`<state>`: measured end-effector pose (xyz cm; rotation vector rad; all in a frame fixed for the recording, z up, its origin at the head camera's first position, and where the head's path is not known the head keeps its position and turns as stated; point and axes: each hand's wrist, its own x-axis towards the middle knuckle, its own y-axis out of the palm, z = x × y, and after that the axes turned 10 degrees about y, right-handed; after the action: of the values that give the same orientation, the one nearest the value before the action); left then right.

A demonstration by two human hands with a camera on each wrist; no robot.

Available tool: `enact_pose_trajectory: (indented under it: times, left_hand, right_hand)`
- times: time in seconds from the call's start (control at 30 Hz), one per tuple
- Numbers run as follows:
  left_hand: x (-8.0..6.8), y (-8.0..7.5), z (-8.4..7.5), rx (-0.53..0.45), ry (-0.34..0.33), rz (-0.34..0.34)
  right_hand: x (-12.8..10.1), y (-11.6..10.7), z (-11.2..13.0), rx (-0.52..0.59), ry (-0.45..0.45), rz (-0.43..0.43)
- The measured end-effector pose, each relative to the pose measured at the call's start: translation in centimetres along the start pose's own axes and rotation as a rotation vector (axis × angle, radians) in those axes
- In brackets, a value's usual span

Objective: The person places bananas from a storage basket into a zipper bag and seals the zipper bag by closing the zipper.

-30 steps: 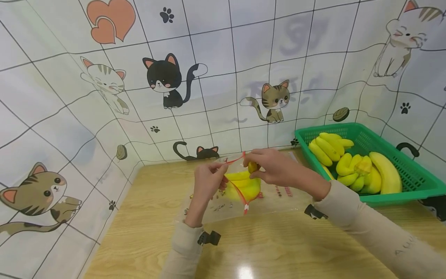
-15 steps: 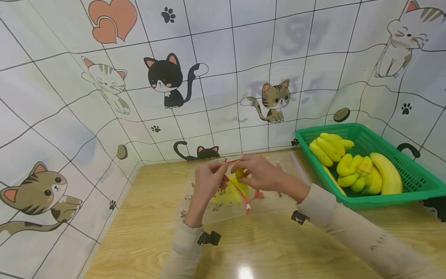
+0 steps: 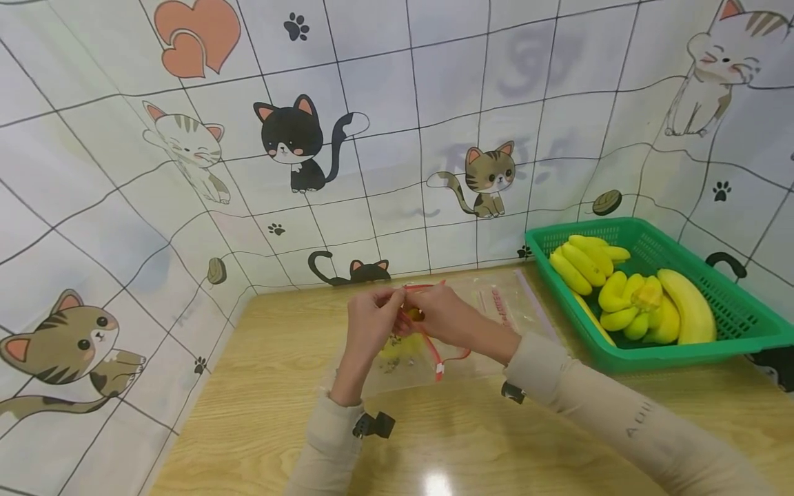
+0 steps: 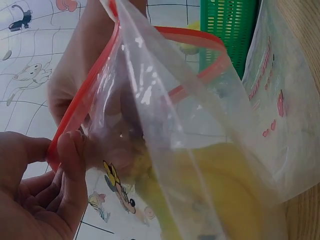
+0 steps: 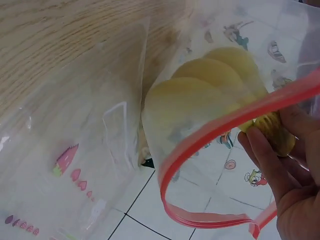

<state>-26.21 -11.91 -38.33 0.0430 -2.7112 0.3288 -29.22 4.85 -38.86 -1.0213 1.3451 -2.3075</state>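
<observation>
A clear zip bag (image 4: 145, 85) with a red zip edge and small printed figures stands with its mouth spread. My left hand (image 3: 372, 324) pinches the red edge between thumb and finger, as the left wrist view shows. My right hand (image 3: 449, 317) reaches into the mouth and grips the brown-yellow stem end of a bunch of bananas (image 5: 210, 85). The bananas lie inside the bag, blurred through the plastic in the left wrist view. In the head view the hands hide most of the stem.
A green basket (image 3: 701, 351) at the right holds several bananas (image 3: 688, 306). Another clear bag (image 3: 521, 303) with pink print lies flat on the wooden table (image 3: 471, 434), beside the red-edged one. A wall covering (image 3: 397, 138) with printed cats rises behind.
My right hand has moved left, carrying the bananas from the bag's mouth deeper into it, and is now close to my left hand. The left hand has stayed in place on the edge.
</observation>
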Motion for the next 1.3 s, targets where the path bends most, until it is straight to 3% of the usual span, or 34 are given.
enact_pose_trajectory:
  times: [0.4,0.73,1.07,1.17,1.3]
  left_hand:
    - [0.0,-0.2,-0.6,-0.017,-0.005,-0.037]
    - [-0.4,-0.2,-1.2,-0.020,0.013,-0.071]
    - [-0.8,-0.1,-1.9,-0.041,0.046,-0.085]
    - [-0.7,-0.3,-1.8,-0.052,0.042,-0.092]
    - [-0.6,-0.6,-1.8,-0.064,0.035,-0.097]
  right_hand:
    - [0.8,1.8,0.1,0.128,0.019,-0.003]
    - [1.4,2.4,-0.2,0.096,0.039,0.084]
    - [1.2,3.5,-0.9,0.471,-0.053,0.216]
    - [1.3,3.6,-1.1,0.463,-0.094,0.218]
    - [1.2,3.0,-1.0,0.310,-0.115,0.208]
